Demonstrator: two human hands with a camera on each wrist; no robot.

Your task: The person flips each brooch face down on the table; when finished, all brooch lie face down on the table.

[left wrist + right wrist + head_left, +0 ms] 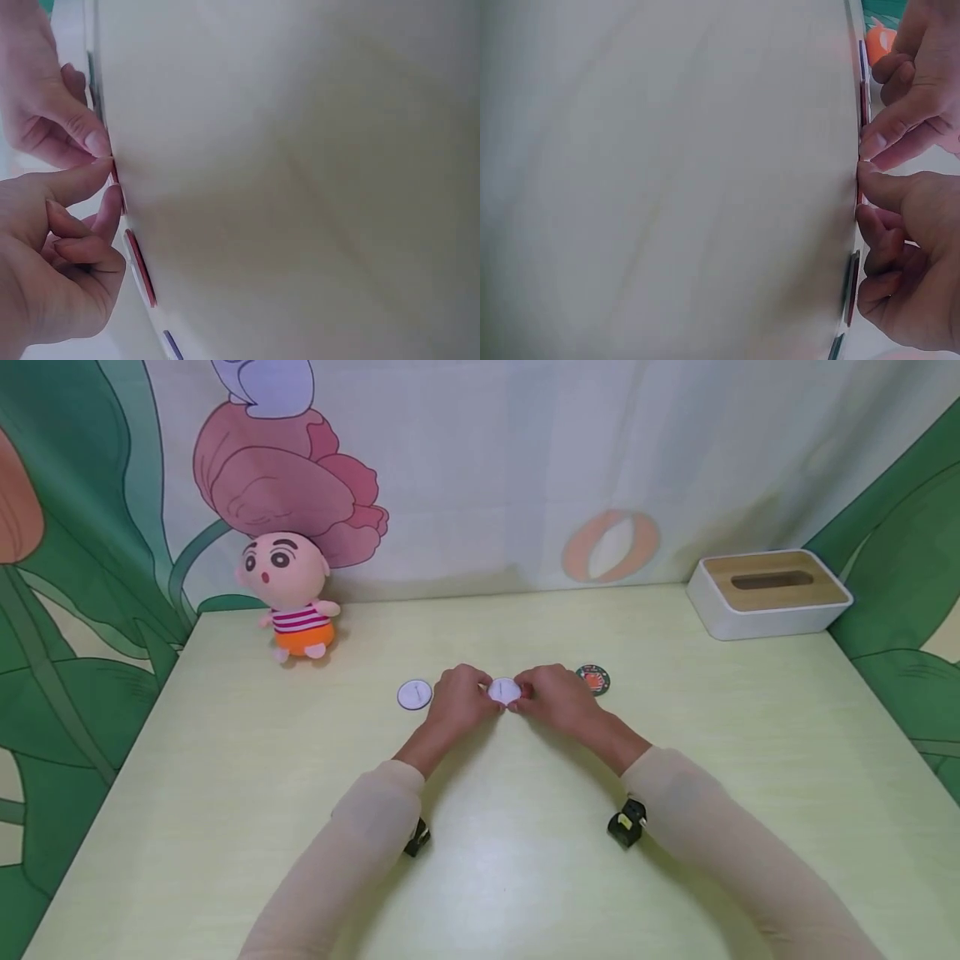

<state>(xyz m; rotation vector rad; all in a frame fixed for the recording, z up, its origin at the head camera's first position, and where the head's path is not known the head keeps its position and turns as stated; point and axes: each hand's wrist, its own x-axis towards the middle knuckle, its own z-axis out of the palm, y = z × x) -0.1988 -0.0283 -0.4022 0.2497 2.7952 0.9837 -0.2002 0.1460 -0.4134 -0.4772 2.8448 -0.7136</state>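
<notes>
Thumb and fingers of my left hand (461, 697) pinch the left edge of a white round disc (504, 691) with a thin dark mark on its face. My right hand (558, 700) pinches the same disc from the other side, and a bit of red shows by its fingers. The disc lies low at the table surface. In both wrist views it appears edge-on and is mostly covered by fingers. A second white disc (414, 694) lies just left of my left hand. Partly behind my right hand is a dark round disc (593, 680) with a red-orange picture.
A plush doll (302, 602) in a striped shirt sits at the back left of the pale table (502, 860). The back right corner holds a white tissue box (772, 618) with a wooden top. A printed curtain (480, 485) hangs behind the table.
</notes>
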